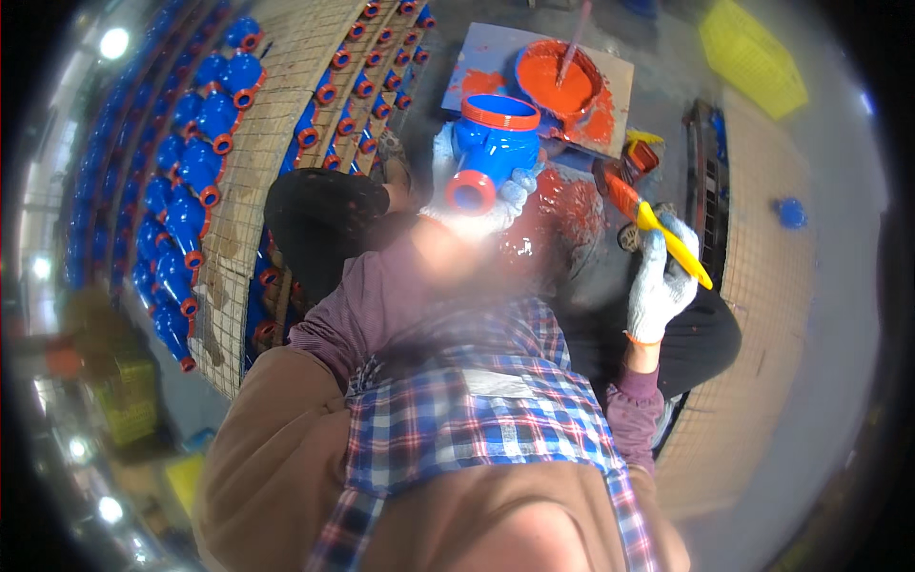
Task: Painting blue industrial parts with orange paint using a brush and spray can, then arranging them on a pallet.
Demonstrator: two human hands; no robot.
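On the left side there is a long shelf (221,296), with many blue pipe pieces (198,162) that have red ends; they lie in rows on it and on its lower levels. On the right side stretches a brown table (772,353) covered with a wire grid. Between them, at the near side, the person wears a checked apron (477,429). At the far right is a yellow crate (758,62).

In the far middle lies a flat board (618,84), stained with red. On the board stands a bowl (598,78) of red paint (548,91), and a thin stick (574,46) leans in it.

In front of the bowl, at the middle, is one blue pipe part (498,145) with red rims. Its wide mouth faces upward, and its smaller side mouth points to the near side. The left hand (474,225), in a white glove, is wrapped around it from below. On the right, the gloved right hand (660,288) is clamped on the yellow handle of a brush (649,218); its red end points far and left, apart from the pipe part. A small blue piece (791,213) lies on the table.
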